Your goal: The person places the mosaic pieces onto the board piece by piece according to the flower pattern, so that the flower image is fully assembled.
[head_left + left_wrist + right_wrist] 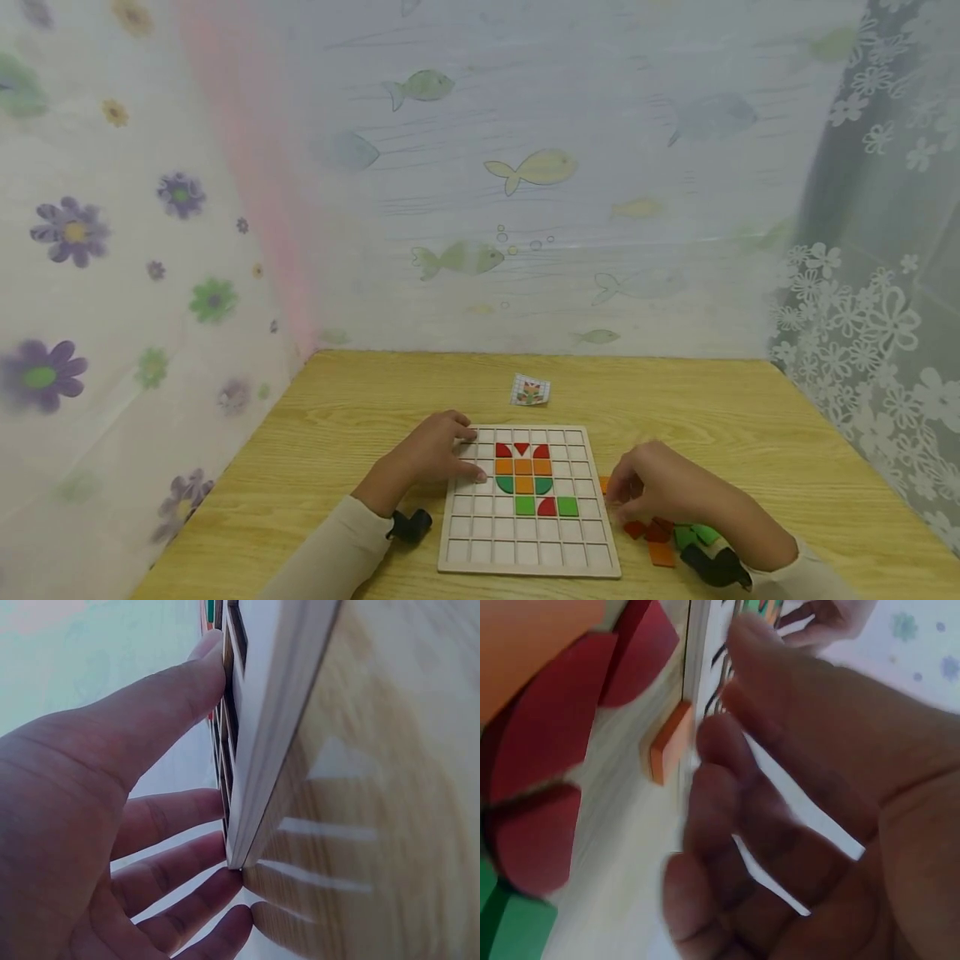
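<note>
A pale wooden grid board (487,529) lies on the table with red, orange and green tiles set in its squares. Red pieces top the pattern, orange squares (523,467) fill its middle, and a light green square (567,507) sits low on the right. My left hand (431,454) rests on the board's left edge, thumb and fingers extended. Just off the right edge hovers my right hand (660,483), fingers loosely bent; nothing shows between them in the right wrist view. Beside it lie red tiles (551,712), an orange tile (671,742) and green tiles (705,533).
A small card (530,390) with a printed coloured grid pattern lies behind the board. Curtains with fish (536,167) and flowers (75,232) enclose the wood-grain table (360,392). Black wrist devices (411,527) sit at both cuffs.
</note>
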Motion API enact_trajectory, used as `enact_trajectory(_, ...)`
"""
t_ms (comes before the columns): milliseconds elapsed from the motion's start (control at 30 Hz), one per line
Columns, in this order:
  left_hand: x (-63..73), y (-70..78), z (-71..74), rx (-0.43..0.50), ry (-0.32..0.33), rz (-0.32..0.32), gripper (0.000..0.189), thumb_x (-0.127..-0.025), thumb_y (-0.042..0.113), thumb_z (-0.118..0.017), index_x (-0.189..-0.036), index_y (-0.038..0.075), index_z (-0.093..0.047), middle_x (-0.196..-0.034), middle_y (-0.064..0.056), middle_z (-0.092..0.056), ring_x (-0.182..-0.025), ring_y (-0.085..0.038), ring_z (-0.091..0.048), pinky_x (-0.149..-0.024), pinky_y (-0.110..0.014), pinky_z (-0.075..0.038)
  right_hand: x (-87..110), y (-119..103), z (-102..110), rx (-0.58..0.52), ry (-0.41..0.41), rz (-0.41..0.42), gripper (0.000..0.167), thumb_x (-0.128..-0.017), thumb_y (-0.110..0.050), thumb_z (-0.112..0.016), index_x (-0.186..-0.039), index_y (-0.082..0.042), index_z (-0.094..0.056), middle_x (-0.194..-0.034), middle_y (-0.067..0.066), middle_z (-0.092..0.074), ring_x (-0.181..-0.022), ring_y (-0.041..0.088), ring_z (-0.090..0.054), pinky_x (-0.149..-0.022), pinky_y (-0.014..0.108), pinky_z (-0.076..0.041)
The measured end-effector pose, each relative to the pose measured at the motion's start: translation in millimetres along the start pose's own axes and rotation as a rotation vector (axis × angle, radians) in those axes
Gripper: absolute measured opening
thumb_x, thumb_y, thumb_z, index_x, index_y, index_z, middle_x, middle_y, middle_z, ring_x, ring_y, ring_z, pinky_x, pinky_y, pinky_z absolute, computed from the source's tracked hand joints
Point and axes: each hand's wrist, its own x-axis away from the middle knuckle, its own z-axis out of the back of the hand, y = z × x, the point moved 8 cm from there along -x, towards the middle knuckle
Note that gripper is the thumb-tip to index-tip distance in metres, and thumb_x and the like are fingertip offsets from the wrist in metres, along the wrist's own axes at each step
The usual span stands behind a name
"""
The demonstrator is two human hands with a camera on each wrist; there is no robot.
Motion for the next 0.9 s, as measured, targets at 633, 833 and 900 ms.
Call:
enact_trajectory(633,-2.1,-0.8,-2.4,-0.021,0.017,0.008,0.077,-0.079,0.053,-0.087,-0.139,0.009,-0.068,-0.149,-0.009,-0.056,-0.141,-0.034,-0.049,-0.116,-0.051,-0.044,11.1,9.5,-7.8,-0.064,-0.104,-0.027,0.01,-0.083,-0.019,-0.087,-0.085,-0.019,-0.078,-0.076,-0.008,-0.071,-0.065,0.008,-0.065,-0.061,0.025,-0.055)
enact_trajectory(833,-1.9,-0.1,-1.4,-0.031,0.023,0.002,0.077,-0.078,0.053,-0.088,-0.138,0.008,-0.068,-0.148,-0.009,-0.058,-0.141,-0.034,-0.05,-0.115,-0.051,-0.044,9.0,9.9,-5.6,-0.026,-0.083,-0.029,0.017,-0.081,-0.021,-0.089,-0.083,-0.02,-0.072,-0.075,-0.008,-0.067,-0.064,0.006,-0.059,-0.058,0.025,-0.052)
enact_trajectory(900,-2.2,-0.1,-1.3,-0.036,0.018,0.001,0.077,-0.078,0.053,-0.088,-0.138,0.008,-0.068,-0.149,-0.009,-0.058,-0.141,-0.034,-0.051,-0.115,-0.051,-0.044,7.3,9.9,-4.3,-0.009,-0.07,-0.037,0.018,-0.08,-0.022,-0.09,-0.081,-0.021,-0.072,-0.073,-0.008,-0.066,-0.062,0.005,-0.058,-0.058,0.025,-0.051)
